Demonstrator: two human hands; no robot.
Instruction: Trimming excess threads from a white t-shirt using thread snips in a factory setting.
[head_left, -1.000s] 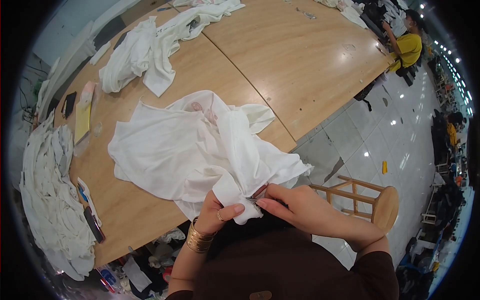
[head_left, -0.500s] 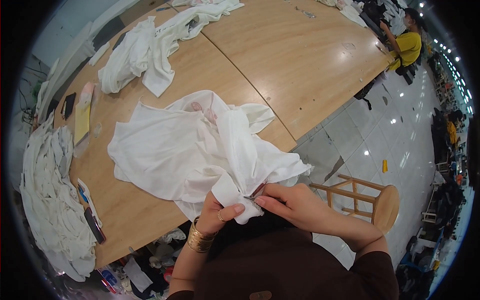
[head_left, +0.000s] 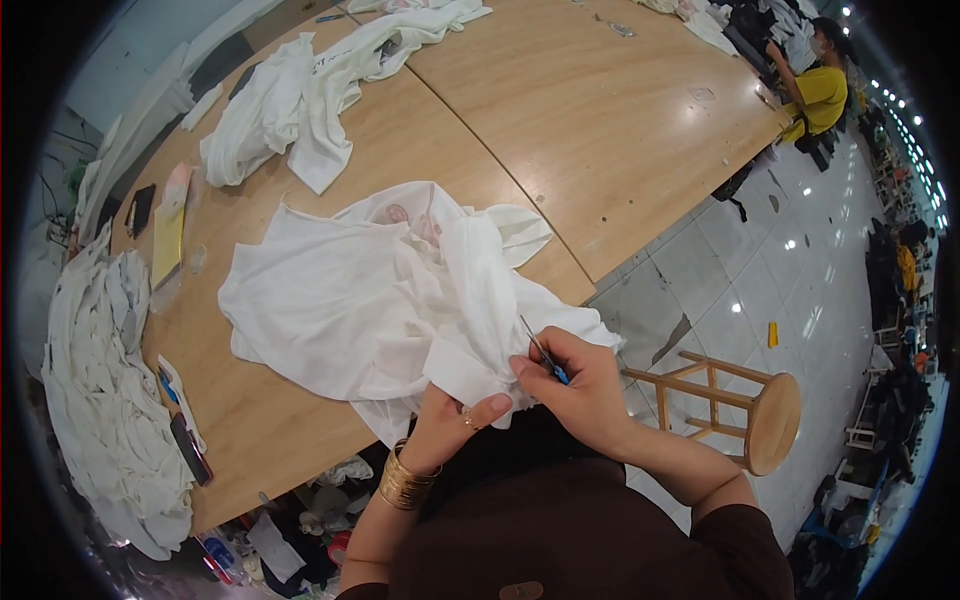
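Observation:
A white garment with faint reddish print lies spread and bunched on the wooden table, its near end hanging over the edge toward me. My left hand is closed on a folded edge of this garment, thumb on top. Just to the right, my right hand grips a pair of small thread snips with a blue part at the handle. Their thin metal blades point up and away, over the cloth. The fingers under the fabric are hidden.
White garments lie at the table's far left, and a large white pile hangs over its left edge. Nearby are a phone and a yellow card. A wooden stool stands right. One person works at the far right.
My right hand has drawn the snips up and right, away from the edge beside my left thumb; the blades now show more plainly. My left hand has shifted slightly right, still holding the garment.

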